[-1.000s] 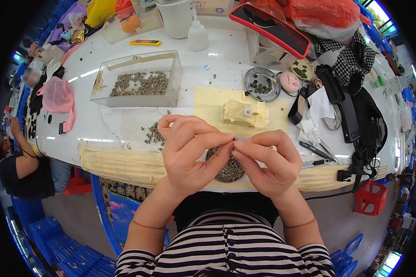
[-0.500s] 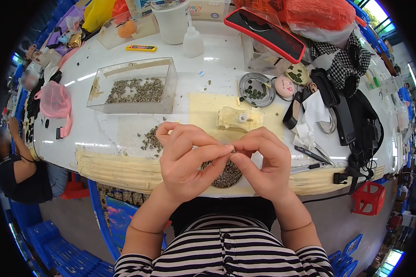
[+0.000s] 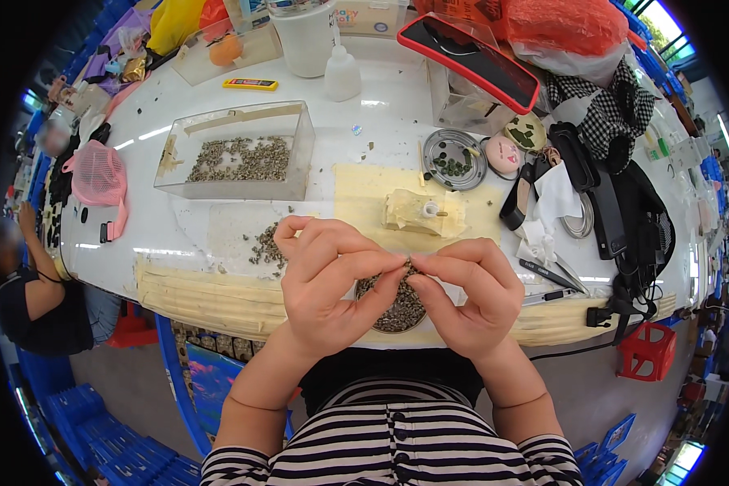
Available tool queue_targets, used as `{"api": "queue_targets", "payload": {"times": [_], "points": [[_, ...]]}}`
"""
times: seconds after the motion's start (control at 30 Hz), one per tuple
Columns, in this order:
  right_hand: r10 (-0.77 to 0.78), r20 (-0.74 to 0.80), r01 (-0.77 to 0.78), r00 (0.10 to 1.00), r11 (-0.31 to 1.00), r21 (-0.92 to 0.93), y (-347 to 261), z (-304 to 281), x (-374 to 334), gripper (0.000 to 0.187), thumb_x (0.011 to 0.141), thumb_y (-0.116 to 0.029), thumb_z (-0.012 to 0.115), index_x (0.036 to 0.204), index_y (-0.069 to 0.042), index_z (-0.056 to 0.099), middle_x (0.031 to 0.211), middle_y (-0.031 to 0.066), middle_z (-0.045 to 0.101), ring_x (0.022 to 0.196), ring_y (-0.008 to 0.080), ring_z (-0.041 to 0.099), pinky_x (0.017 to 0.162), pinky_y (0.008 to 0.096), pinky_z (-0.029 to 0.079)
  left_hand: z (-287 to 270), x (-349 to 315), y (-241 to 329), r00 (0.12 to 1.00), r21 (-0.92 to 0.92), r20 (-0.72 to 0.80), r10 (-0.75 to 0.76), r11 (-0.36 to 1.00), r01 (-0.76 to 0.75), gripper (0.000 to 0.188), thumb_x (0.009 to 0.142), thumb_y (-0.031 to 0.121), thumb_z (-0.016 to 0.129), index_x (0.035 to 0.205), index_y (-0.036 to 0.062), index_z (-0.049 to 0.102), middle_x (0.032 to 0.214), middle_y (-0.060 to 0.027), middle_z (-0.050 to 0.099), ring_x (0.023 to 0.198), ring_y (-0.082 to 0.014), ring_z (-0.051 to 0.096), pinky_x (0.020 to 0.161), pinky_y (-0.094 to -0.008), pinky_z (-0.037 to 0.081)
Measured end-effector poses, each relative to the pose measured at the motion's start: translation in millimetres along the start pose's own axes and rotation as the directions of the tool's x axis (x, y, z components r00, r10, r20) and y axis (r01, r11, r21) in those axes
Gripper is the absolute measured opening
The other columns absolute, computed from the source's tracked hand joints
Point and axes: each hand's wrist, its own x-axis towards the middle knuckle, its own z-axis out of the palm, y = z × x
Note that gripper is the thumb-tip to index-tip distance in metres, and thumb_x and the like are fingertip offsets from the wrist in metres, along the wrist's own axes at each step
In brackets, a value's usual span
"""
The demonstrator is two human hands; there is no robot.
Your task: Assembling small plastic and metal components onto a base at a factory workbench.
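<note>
Left hand (image 3: pixel 332 285) and right hand (image 3: pixel 474 296) seemingly pinch a tiny piece (image 3: pixel 410 262) above a round dish (image 3: pixel 392 331); lettering marks a pale box (image 3: pixel 383 18).

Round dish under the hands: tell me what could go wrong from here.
Anything pinched between the fingers is too small to make out clearly; it could slip and get lost among the small bits in the round dish below. The dish sits close to the near edge of the table, so a nudge might spill it. The left hand is right beside a loose pile and could scatter it.
</note>
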Motion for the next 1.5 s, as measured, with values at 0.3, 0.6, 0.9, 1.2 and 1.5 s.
{"api": "queue_targets", "payload": {"times": [0.3,0.6,0.9,1.2,1.5], "points": [[0.174,0.077,-0.184,0.982,0.971,0.150,2.1,-2.9,1.5,0.019,0.074,-0.001,0.082,0.092,-0.003,0.074,0.082,0.0056,0.064,0.065,0.0122,0.060,0.056,0.0237,0.047,-0.1,0.9,-0.1,1.000,0.003,0.007,0.029,1.000,-0.029,0.026,0.066,0.004,0.082,0.089,0.0151,0.073,0.081,0.0063,0.063,0.077,-0.0133,0.058,0.085,-0.0359,0.029],[-0.046,-0.003,0.046,0.999,0.997,-0.061,-2.2,0.5,0.9,0.026,0.070,-0.003,0.086,0.094,-0.004,0.076,0.081,0.0049,0.064,0.064,0.0141,0.061,0.052,0.0249,0.046,1.3,-0.5,-0.8,1.000,0.020,0.002,-0.006,1.000,0.006,0.026,0.066,0.004,0.082,0.088,0.0150,0.073,0.080,0.0058,0.062,0.077,-0.0140,0.058,0.086,-0.0364,0.029],[0.214,0.135,-0.238,0.967,0.950,0.202,3.3,-1.8,2.6,0.020,0.076,-0.003,0.082,0.095,-0.002,0.074,0.083,0.0061,0.063,0.067,0.0112,0.059,0.057,0.0235,0.047,-0.7,-0.1,-0.9,1.000,-0.022,0.019,0.010,1.000,-0.009,0.026,0.067,0.004,0.082,0.089,0.0155,0.073,0.081,0.0070,0.062,0.077,-0.0133,0.057,0.084,-0.0368,0.028],[-0.073,0.019,0.074,0.997,0.996,-0.054,-1.2,-0.5,2.4,0.026,0.070,-0.001,0.085,0.093,-0.004,0.075,0.081,0.0054,0.063,0.065,0.0129,0.060,0.052,0.0246,0.046,2.3,-0.1,-0.8,1.000,0.019,0.001,-0.008,1.000,0.008,0.025,0.066,0.005,0.082,0.087,0.0157,0.073,0.081,0.0067,0.062,0.077,-0.0134,0.057,0.085,-0.0371,0.028],[0.128,0.073,-0.132,0.989,0.990,0.054,0.2,-0.3,1.9,0.023,0.074,-0.001,0.083,0.096,-0.004,0.075,0.083,0.0062,0.064,0.065,0.0125,0.060,0.055,0.0238,0.047,-0.2,-0.6,-1.9,1.000,-0.035,0.001,0.001,0.999,-0.001,0.025,0.067,0.005,0.081,0.089,0.0159,0.074,0.082,0.0072,0.062,0.077,-0.0134,0.057,0.084,-0.0364,0.028]]}}
